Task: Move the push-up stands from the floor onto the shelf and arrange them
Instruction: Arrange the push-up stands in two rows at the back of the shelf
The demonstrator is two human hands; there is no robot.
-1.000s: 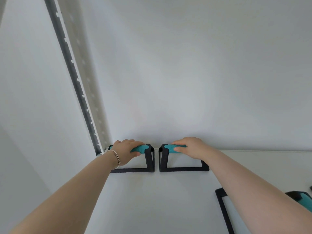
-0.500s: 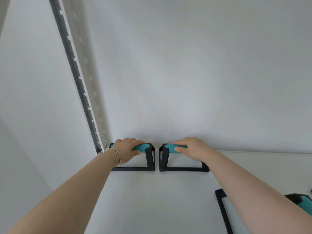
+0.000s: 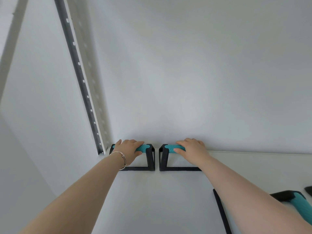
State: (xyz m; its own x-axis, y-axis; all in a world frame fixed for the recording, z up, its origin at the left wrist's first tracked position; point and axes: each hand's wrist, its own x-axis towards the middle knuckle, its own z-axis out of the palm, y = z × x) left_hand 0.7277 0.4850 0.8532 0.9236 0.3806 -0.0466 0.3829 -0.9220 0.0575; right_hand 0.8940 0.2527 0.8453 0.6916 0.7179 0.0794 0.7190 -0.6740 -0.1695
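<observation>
Gripping teal handles: left hand (image 3: 128, 150), left stand (image 3: 148, 159); right hand (image 3: 192, 152), right stand (image 3: 164, 159).

There are three push-up stands on the shelf (image 3: 152, 200): the left stand (image 3: 150, 157), the right stand (image 3: 163, 157) and a third stand (image 3: 297, 200) at the lower right, partly hidden. Two hands are visible, the left hand (image 3: 129, 150) and the right hand (image 3: 192, 151). One bracelet (image 3: 122, 157) and one slotted rail (image 3: 79, 78) can be counted.
</observation>
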